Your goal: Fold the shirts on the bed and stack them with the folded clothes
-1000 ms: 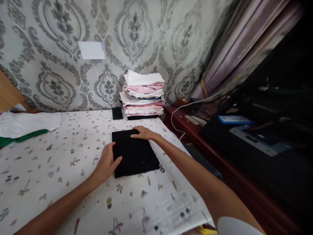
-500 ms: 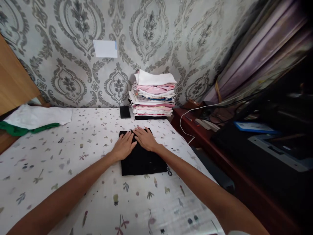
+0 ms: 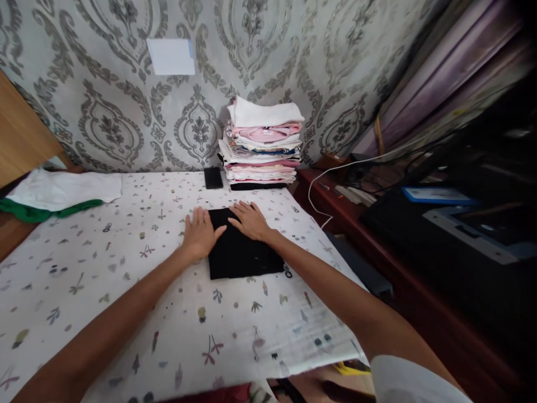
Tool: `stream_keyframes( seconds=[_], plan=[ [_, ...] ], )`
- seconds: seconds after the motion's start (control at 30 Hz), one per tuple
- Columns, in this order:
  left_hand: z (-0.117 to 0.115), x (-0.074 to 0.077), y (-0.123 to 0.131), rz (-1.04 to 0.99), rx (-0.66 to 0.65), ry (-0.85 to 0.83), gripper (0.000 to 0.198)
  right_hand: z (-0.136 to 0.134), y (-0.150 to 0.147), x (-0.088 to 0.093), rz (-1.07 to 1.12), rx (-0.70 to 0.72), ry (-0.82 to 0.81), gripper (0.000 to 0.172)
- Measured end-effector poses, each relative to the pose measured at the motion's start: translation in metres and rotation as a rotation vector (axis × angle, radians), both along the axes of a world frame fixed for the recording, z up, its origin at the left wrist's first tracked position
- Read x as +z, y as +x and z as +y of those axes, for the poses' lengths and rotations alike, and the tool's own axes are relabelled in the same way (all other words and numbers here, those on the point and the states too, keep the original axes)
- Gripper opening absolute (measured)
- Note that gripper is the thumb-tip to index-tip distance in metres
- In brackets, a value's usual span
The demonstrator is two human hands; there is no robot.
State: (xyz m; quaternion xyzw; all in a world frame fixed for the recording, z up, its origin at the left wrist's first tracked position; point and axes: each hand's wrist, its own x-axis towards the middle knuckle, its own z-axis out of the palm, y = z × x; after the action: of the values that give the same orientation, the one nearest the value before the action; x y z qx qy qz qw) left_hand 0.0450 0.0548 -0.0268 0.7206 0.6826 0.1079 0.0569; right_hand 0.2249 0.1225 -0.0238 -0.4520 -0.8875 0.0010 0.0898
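1. Patterned wall [image 3: 272, 61], beyond the black folded cloth [image 3: 245, 257]; a white card [image 3: 171, 56] shows against it.
2. Printed white sheet [image 3: 226, 319], spread beneath the black folded cloth and on all sides of it.
3. Dark red desk [image 3: 350, 224], to the right of the cloth, cluttered.
4. Stack of folded garments [image 3: 262, 148], behind the cloth and apart from it; white on top, pink and pale layers below.
5. White garment [image 3: 71, 193] with green fabric [image 3: 78, 209] under its near edge, well to the left of the cloth.
6. Black folded cloth, the landmark itself: flat on the sheet, roughly square, in front of the stack. Its outline matches that of half a second ago; the fold appears undisturbed.
7. Right hand [image 3: 250, 221], laid flat over the far right part of the cloth, fingers slightly spread, gripping nothing; position little altered.
8. Left hand [image 3: 199, 235], at the cloth's left edge. Changed: it has slid outward from the top, parting from the right hand. Fingers extended over the sheet, thumb over the cloth, nothing clamped. More of the upper face is consequently uncovered.
9. Black flat object [image 3: 213, 178], phone-like, behind the cloth, just beside the stack.
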Motion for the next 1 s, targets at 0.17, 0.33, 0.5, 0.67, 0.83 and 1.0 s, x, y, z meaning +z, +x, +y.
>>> stream_keyframes(
  seconds=[0.17, 0.33, 0.5, 0.67, 0.83, 1.0],
  plan=[
    [-0.057, -0.01, 0.036, -0.005, -0.309, 0.115, 0.072, 0.003, 0.002, -0.003, -0.005, 0.01, 0.014, 0.056],
    [-0.082, -0.022, 0.02, 0.06, -0.328, 0.073, 0.084, 0.006, 0.003, -0.007, 0.007, 0.029, 0.022, 0.056],
    [-0.102, -0.013, -0.017, -0.097, -0.323, -0.051, 0.087, 0.026, 0.011, 0.003, 0.006, 0.068, -0.143, 0.054],
    [-0.11, 0.02, -0.035, -0.834, -0.03, -0.322, 0.078, 0.068, 0.028, 0.028, -0.027, 0.104, -0.384, 0.056],
    [-0.098, 0.046, -0.034, -1.381, 0.226, -0.62, 0.054, 0.093, 0.03, 0.046, -0.009, -0.011, -0.65, 0.076],
    [-0.111, 0.031, -0.016, -1.753, 0.316, -0.765, 0.028, 0.095, 0.031, 0.049, 0.055, -0.003, -0.717, 0.079]
  ],
)
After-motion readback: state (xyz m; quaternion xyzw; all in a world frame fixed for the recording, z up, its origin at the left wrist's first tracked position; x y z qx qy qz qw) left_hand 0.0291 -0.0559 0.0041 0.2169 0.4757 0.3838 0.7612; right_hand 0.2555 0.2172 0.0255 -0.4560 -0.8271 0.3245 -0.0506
